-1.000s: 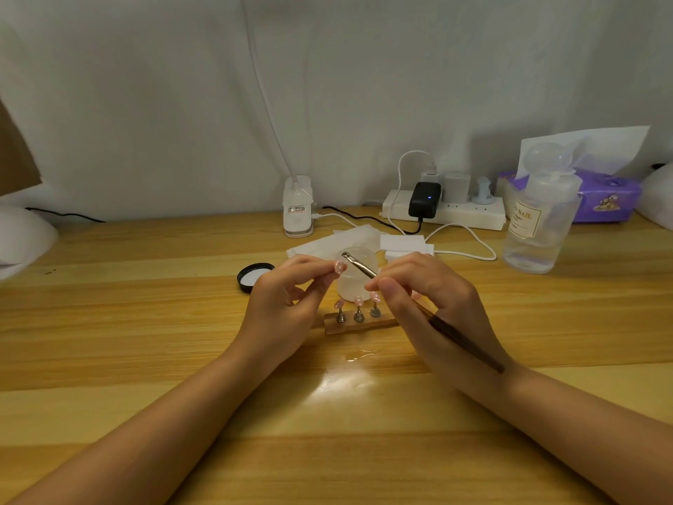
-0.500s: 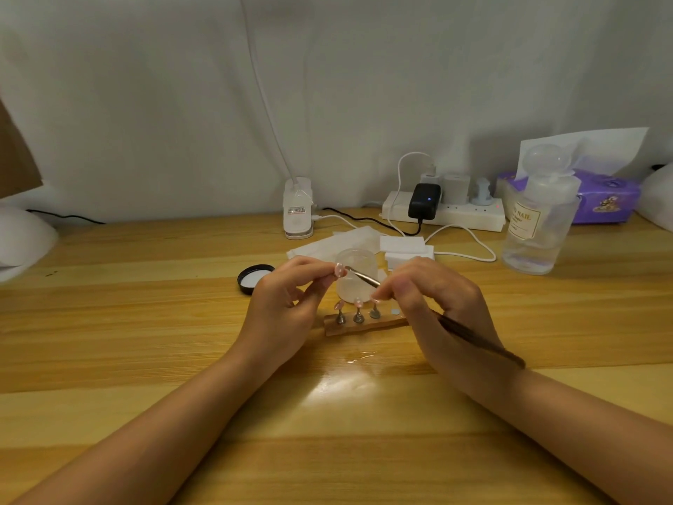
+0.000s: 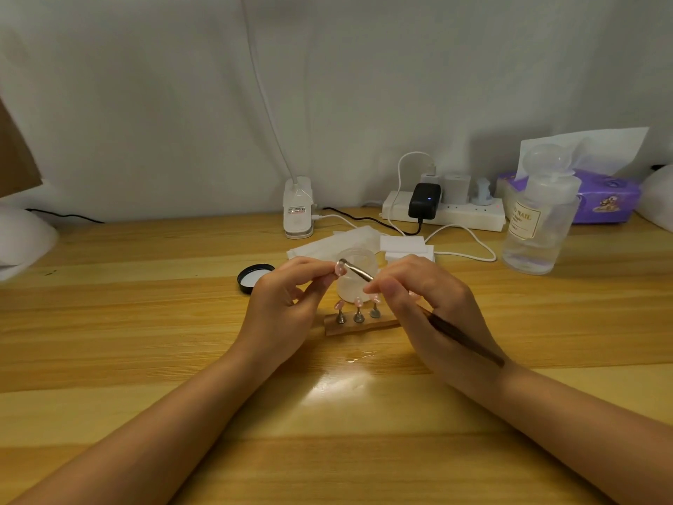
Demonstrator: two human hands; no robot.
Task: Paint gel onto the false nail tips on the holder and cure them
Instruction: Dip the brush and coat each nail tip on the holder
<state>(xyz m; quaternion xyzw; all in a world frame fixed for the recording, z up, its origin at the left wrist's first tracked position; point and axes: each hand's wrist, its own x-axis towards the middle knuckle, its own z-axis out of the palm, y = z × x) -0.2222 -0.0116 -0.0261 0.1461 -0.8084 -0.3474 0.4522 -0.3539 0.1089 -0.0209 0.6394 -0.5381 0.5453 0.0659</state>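
Holding one pink nail tip [image 3: 340,268] pinched between thumb and forefinger, the left hand [image 3: 287,308] keeps it raised above the wooden holder [image 3: 358,325], where three more tips sit on metal pegs. The right hand [image 3: 433,304] grips the brush [image 3: 462,335] like a pen. A half second ago the bristles sat lower on the tip; now the ferrule end rests at its upper edge, apparently finishing a stroke, though the gel itself is too small to see. Curing has not begun.
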